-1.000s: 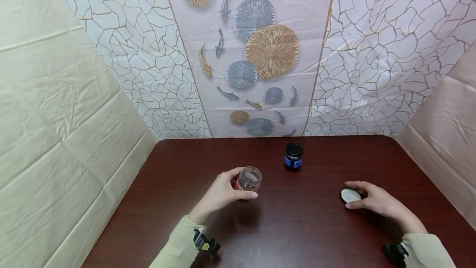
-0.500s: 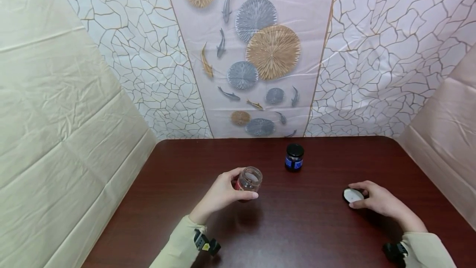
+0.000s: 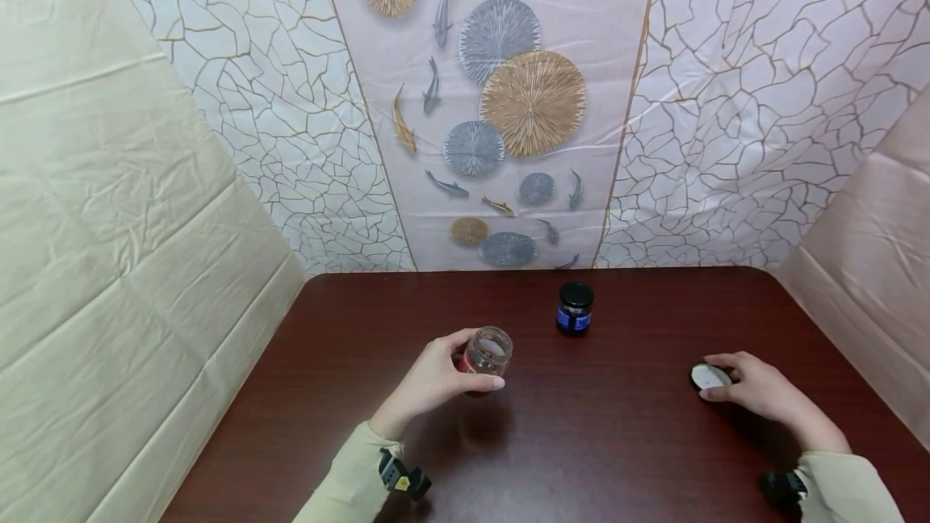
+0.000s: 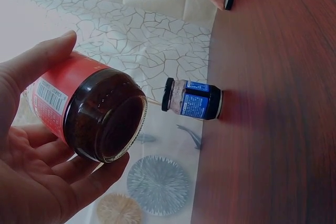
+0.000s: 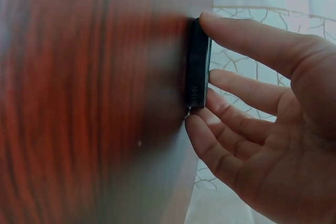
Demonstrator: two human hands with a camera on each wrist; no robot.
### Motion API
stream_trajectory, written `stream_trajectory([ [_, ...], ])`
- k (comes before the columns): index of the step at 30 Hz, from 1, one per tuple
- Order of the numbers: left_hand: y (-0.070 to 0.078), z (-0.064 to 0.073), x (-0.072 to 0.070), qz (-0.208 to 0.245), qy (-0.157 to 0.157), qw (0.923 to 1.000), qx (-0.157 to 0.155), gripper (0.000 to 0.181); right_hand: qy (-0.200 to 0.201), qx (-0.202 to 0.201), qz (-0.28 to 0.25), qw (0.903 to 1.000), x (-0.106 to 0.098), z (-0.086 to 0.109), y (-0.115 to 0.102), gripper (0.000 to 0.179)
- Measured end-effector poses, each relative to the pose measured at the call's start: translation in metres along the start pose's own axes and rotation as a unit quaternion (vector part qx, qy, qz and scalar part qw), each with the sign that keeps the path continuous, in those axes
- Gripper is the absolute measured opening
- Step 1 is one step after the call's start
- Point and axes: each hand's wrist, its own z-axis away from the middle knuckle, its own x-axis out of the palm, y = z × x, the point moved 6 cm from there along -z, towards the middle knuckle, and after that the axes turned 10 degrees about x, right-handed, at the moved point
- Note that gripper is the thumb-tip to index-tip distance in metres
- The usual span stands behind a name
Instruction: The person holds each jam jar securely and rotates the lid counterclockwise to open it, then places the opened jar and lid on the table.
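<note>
My left hand (image 3: 432, 379) grips an uncapped glass jar (image 3: 488, 353) with a red label, holding it above the table with the mouth tilted up toward the head camera. In the left wrist view the jar's dark base (image 4: 113, 116) and the barcode on its label show. Far to the right, my right hand (image 3: 763, 387) pinches a black jar lid (image 3: 710, 377) by its edge, white inner side up. The right wrist view shows the rim of this lid (image 5: 198, 66) between thumb and fingers, at or just above the tabletop; I cannot tell which.
A capped jar with a blue label (image 3: 575, 309) stands upright toward the back of the brown table (image 3: 610, 442). Behind the table hangs a patterned cloth (image 3: 726, 144). Pale cloth panels (image 3: 145, 265) flank both sides.
My right hand has shifted to the right with the lid still pinched in it. The left hand and the red-labelled jar have stayed almost where they were.
</note>
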Motion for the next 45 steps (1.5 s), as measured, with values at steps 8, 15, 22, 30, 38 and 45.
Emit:
stream_trajectory([
  [8, 0.000, 0.000, -0.001, -0.001, -0.001, 1.0000, -0.002, 0.063, -0.006, 0.017, 0.016, 0.9997, 0.000, -0.002, 0.008, 0.064],
  [15, -0.002, 0.000, -0.001, 0.000, -0.001, 1.0000, -0.001, 0.063, -0.012, 0.019, 0.010, 0.9997, 0.001, -0.004, 0.014, 0.070],
  [22, -0.001, 0.000, -0.006, 0.001, 0.008, 1.0000, -0.002, 0.060, -0.013, 0.023, 0.011, 0.9996, 0.000, 0.001, 0.010, 0.073],
  [30, 0.002, 0.000, -0.017, 0.005, 0.028, 0.9996, -0.005, 0.059, -0.010, 0.023, -0.001, 0.9997, -0.002, 0.004, 0.008, 0.072],
  [38, 0.001, -0.002, -0.035, -0.006, 0.055, 0.9985, -0.001, 0.058, -0.008, 0.025, -0.002, 0.9996, -0.002, 0.006, 0.010, 0.074],
  [45, 0.002, -0.002, -0.059, -0.031, 0.087, 0.9956, -0.015, 0.060, -0.020, 0.036, -0.011, 0.9991, -0.001, 0.006, 0.010, 0.075],
])
